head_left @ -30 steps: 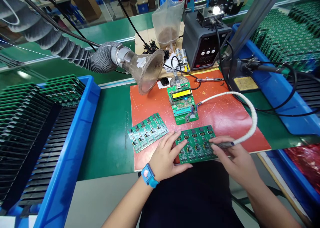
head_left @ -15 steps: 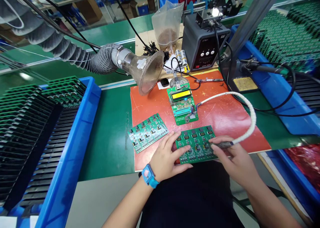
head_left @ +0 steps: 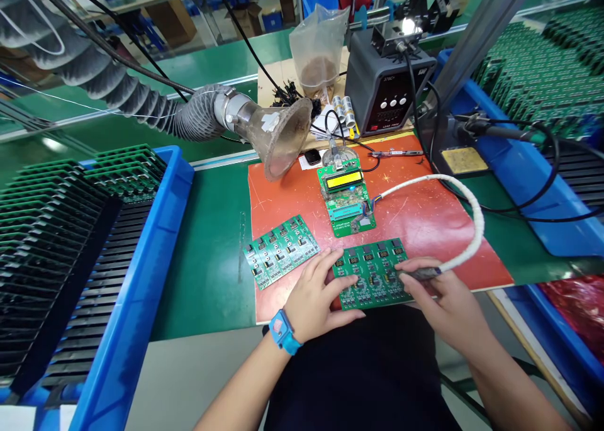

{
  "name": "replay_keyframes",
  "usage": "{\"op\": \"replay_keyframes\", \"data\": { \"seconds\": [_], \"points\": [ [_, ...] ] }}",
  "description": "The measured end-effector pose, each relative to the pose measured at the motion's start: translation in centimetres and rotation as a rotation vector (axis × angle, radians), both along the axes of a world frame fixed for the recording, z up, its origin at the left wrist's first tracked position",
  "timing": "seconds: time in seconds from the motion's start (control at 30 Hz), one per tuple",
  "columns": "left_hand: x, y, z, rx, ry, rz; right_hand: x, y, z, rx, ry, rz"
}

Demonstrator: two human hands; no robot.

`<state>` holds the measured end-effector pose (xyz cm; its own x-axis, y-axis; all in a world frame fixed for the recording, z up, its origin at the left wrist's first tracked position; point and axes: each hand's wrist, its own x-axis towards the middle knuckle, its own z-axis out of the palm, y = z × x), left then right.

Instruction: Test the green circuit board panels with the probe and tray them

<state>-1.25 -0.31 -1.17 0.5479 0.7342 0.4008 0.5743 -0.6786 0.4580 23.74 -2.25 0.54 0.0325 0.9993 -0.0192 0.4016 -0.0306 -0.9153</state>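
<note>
Green tabletop (head_left: 207,255) spreads across the scene, flanked by a left blue bin (head_left: 141,274) and a right blue bin (head_left: 557,229), both racked with rows of green boards. Ribbed grey hose (head_left: 201,113) reaches in from the upper left, ending in a flared hood (head_left: 290,138) near the far left corner of an orange-red mat (head_left: 425,211). Behind the mat stands a dark grey control box (head_left: 384,85).

At the mat's near edge, the left hand (head_left: 316,296) lies with its grip relaxed and fingers spread, resting on the left end of a circuit board (head_left: 370,286) without clasping it. The right hand (head_left: 443,299) has its grip closed, thumb and fingers pinching a dark probe whose tip is at the board's right side; whether it touches is too small to tell. A second circuit board (head_left: 285,248) lies at a slant just left of the first, and a display board (head_left: 346,198) with a lit yellow screen sits beyond them. White-sleeved cable (head_left: 480,223) loops from the display board to the probe (head_left: 422,274). Smaller still, a blue band (head_left: 283,331) circles the left wrist.
</note>
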Motion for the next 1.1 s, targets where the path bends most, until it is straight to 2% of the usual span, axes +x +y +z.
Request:
{"op": "replay_keyframes", "data": {
  "seconds": [0.13, 1.1],
  "points": [
    [0.02, -0.03, -0.03, -0.023, -0.004, 0.02, 0.02, -0.08, -0.02, -0.035, 0.01, -0.011],
    [-0.06, -0.03, -0.15, -0.062, 0.023, 0.019, -0.16, -0.12, 0.47, -0.013, 0.019, -0.016]
  ]
}}
